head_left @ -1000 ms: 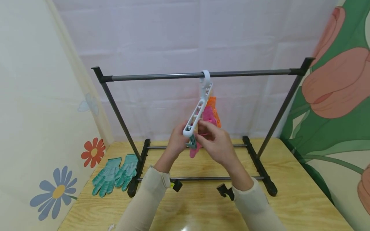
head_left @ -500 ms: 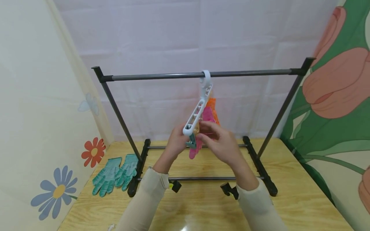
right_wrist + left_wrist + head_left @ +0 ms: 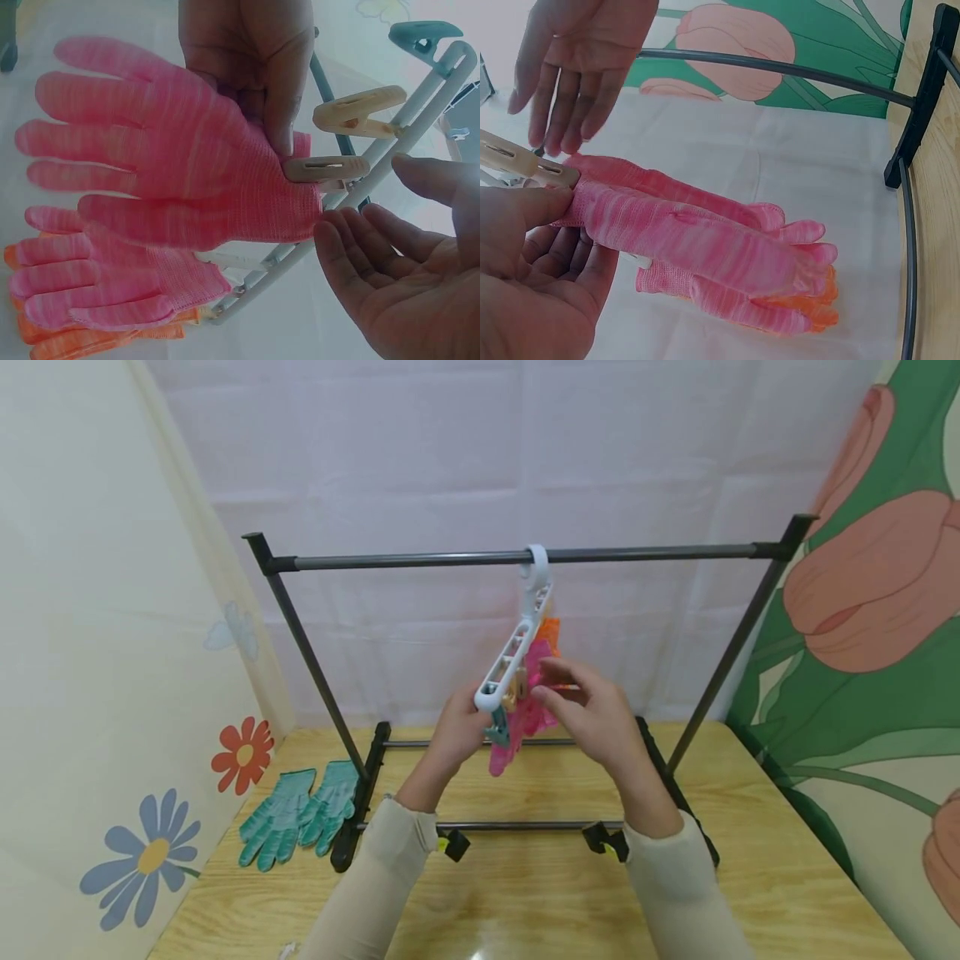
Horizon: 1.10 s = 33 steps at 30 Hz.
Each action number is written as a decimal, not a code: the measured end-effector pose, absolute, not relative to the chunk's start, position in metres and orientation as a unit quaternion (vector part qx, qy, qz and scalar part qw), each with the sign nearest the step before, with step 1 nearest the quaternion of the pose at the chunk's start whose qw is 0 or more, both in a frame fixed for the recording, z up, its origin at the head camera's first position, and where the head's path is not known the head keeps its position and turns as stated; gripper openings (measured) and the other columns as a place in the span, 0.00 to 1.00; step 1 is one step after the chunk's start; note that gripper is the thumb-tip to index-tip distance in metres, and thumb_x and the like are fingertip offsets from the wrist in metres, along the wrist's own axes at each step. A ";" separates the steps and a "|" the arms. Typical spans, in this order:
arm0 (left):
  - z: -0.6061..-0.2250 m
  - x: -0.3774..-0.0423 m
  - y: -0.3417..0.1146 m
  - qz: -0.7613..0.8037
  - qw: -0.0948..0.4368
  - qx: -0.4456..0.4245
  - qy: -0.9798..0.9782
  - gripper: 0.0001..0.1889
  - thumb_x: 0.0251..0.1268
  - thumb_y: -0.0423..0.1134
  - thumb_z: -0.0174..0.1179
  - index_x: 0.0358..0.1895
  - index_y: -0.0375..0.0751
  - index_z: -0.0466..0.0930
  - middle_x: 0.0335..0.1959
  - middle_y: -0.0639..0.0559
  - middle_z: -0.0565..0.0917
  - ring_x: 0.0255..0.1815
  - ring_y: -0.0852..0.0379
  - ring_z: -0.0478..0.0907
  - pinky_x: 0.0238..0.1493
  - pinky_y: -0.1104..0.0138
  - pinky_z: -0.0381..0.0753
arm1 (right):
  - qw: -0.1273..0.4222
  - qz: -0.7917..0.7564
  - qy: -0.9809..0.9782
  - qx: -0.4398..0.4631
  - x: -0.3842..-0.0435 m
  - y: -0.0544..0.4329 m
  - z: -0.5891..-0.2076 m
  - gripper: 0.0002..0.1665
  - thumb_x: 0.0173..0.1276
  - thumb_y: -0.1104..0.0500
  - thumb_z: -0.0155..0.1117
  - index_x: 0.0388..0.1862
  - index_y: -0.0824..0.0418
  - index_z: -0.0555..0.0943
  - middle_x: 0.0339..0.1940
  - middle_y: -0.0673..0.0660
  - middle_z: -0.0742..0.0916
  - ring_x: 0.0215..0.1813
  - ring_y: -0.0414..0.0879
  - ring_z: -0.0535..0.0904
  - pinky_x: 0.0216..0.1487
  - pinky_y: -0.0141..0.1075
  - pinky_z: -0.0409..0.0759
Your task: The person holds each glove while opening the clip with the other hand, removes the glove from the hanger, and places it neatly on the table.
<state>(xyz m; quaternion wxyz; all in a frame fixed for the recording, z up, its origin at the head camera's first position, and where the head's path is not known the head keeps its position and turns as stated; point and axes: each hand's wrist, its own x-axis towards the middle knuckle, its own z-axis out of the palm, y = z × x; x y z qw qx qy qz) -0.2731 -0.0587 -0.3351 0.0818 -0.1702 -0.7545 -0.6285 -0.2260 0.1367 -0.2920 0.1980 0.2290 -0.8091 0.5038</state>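
Pink glove [image 3: 172,150] by its cuff under a beige clothespin [image 3: 326,169], between two hands.
The glove hangs from the white hanger [image 3: 527,622] on the rail, its long axis running from the clipped cuff down to the fingers, which point away from the hanger. The left hand [image 3: 460,724] is nearer: its grip is closed on the cuff, thumb right beside the clothespin. The right hand [image 3: 592,714] lies across the cuff on the other side, its grip apart, fingers loosely bent and holding nothing; its fingertips are just beside the cuff edge (whether they touch, I cannot tell). A second pink glove [image 3: 105,274] and an orange glove [image 3: 97,345] hang farther along the hanger, while green gloves [image 3: 277,818] lie on the worktop [image 3: 525,902].
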 end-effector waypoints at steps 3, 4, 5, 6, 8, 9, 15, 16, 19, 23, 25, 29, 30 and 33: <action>-0.335 -0.273 -0.059 -0.630 0.077 -0.170 -0.754 0.20 0.51 0.17 0.53 0.50 0.27 0.81 0.46 0.37 0.83 0.45 0.51 0.75 0.41 0.66 0.77 | 0.194 0.505 -0.810 0.227 -0.231 0.138 -0.292 0.27 0.71 0.58 0.68 0.66 0.65 0.77 0.59 0.61 0.84 0.62 0.53 0.79 0.63 0.49 0.78; -0.335 -0.273 -0.059 -0.631 0.075 -0.170 -0.753 0.20 0.51 0.17 0.53 0.50 0.27 0.81 0.46 0.37 0.83 0.45 0.51 0.75 0.41 0.65 0.77 | 0.193 0.505 -0.810 0.228 -0.233 0.138 -0.292 0.27 0.71 0.58 0.69 0.66 0.65 0.77 0.59 0.62 0.84 0.62 0.54 0.78 0.64 0.49 0.78; -0.335 -0.273 -0.060 -0.632 0.076 -0.170 -0.752 0.20 0.51 0.16 0.53 0.49 0.26 0.81 0.45 0.37 0.83 0.44 0.51 0.75 0.41 0.66 0.77 | 0.191 0.504 -0.811 0.228 -0.234 0.138 -0.292 0.27 0.71 0.58 0.68 0.66 0.65 0.77 0.60 0.62 0.84 0.63 0.54 0.78 0.64 0.49 0.77; -0.335 -0.273 -0.060 -0.633 0.076 -0.170 -0.751 0.20 0.50 0.16 0.53 0.49 0.26 0.81 0.45 0.37 0.83 0.44 0.51 0.74 0.40 0.66 0.76 | 0.190 0.504 -0.811 0.228 -0.236 0.138 -0.292 0.27 0.71 0.58 0.69 0.66 0.65 0.77 0.60 0.62 0.83 0.63 0.55 0.78 0.65 0.50 0.77; -0.335 -0.272 -0.060 -0.634 0.079 -0.169 -0.751 0.20 0.50 0.17 0.53 0.49 0.25 0.81 0.45 0.37 0.83 0.43 0.51 0.75 0.40 0.66 0.76 | 0.185 0.506 -0.812 0.226 -0.238 0.138 -0.292 0.27 0.71 0.58 0.68 0.66 0.65 0.77 0.61 0.63 0.83 0.64 0.56 0.78 0.65 0.50 0.76; -0.335 -0.272 -0.060 -0.634 0.078 -0.168 -0.751 0.20 0.51 0.17 0.54 0.49 0.25 0.81 0.45 0.37 0.83 0.43 0.51 0.75 0.40 0.66 0.77 | 0.182 0.506 -0.813 0.225 -0.240 0.138 -0.292 0.27 0.71 0.58 0.68 0.66 0.65 0.77 0.61 0.62 0.83 0.64 0.56 0.78 0.66 0.50 0.76; -0.334 -0.270 -0.060 -0.636 0.076 -0.170 -0.749 0.19 0.52 0.18 0.55 0.50 0.24 0.81 0.44 0.37 0.84 0.42 0.52 0.75 0.40 0.66 0.77 | 0.168 0.503 -0.817 0.227 -0.247 0.135 -0.291 0.26 0.71 0.52 0.69 0.65 0.59 0.79 0.59 0.57 0.84 0.62 0.53 0.79 0.64 0.52 0.77; -0.334 -0.270 -0.059 -0.636 0.076 -0.171 -0.749 0.19 0.52 0.18 0.55 0.50 0.24 0.81 0.44 0.37 0.84 0.42 0.52 0.75 0.40 0.66 0.77 | 0.165 0.506 -0.815 0.231 -0.248 0.134 -0.291 0.25 0.72 0.52 0.68 0.65 0.59 0.79 0.59 0.57 0.84 0.61 0.53 0.80 0.63 0.52 0.77; -0.333 -0.271 -0.059 -0.630 0.075 -0.171 -0.754 0.19 0.51 0.17 0.53 0.48 0.24 0.81 0.42 0.39 0.83 0.41 0.53 0.74 0.40 0.66 0.76 | 0.154 0.519 -0.807 0.238 -0.253 0.132 -0.290 0.24 0.72 0.54 0.68 0.64 0.58 0.79 0.57 0.57 0.85 0.57 0.52 0.81 0.61 0.49 0.79; -0.333 -0.271 -0.058 -0.624 0.072 -0.171 -0.759 0.22 0.48 0.16 0.51 0.49 0.24 0.81 0.41 0.39 0.83 0.40 0.53 0.74 0.38 0.67 0.75 | 0.139 0.534 -0.799 0.237 -0.256 0.130 -0.289 0.22 0.73 0.56 0.67 0.63 0.59 0.80 0.57 0.57 0.85 0.55 0.50 0.81 0.57 0.41 0.81; -0.332 -0.271 -0.057 -0.622 0.072 -0.174 -0.760 0.22 0.49 0.15 0.51 0.50 0.24 0.81 0.41 0.40 0.83 0.40 0.53 0.74 0.38 0.67 0.75 | 0.132 0.545 -0.793 0.239 -0.257 0.130 -0.288 0.21 0.72 0.58 0.67 0.63 0.60 0.80 0.56 0.58 0.85 0.53 0.51 0.82 0.53 0.38 0.82; -0.331 -0.270 -0.057 -0.622 0.072 -0.183 -0.758 0.18 0.54 0.16 0.53 0.49 0.26 0.81 0.41 0.40 0.82 0.40 0.53 0.73 0.38 0.67 0.74 | 0.118 0.566 -0.778 0.246 -0.256 0.128 -0.287 0.21 0.72 0.61 0.67 0.62 0.63 0.80 0.54 0.60 0.86 0.49 0.52 0.82 0.48 0.36 0.83; -0.331 -0.270 -0.057 -0.621 0.072 -0.185 -0.758 0.17 0.55 0.17 0.53 0.49 0.26 0.81 0.41 0.41 0.82 0.41 0.53 0.73 0.39 0.66 0.74 | 0.115 0.572 -0.774 0.246 -0.256 0.127 -0.286 0.20 0.72 0.61 0.67 0.62 0.63 0.80 0.54 0.60 0.86 0.48 0.52 0.82 0.47 0.36 0.84; -0.332 -0.270 -0.056 -0.622 0.072 -0.188 -0.757 0.17 0.56 0.18 0.54 0.49 0.26 0.81 0.41 0.40 0.83 0.41 0.53 0.73 0.39 0.67 0.75 | 0.113 0.575 -0.772 0.247 -0.257 0.127 -0.286 0.20 0.73 0.62 0.66 0.62 0.64 0.80 0.53 0.61 0.86 0.47 0.51 0.82 0.45 0.36 0.84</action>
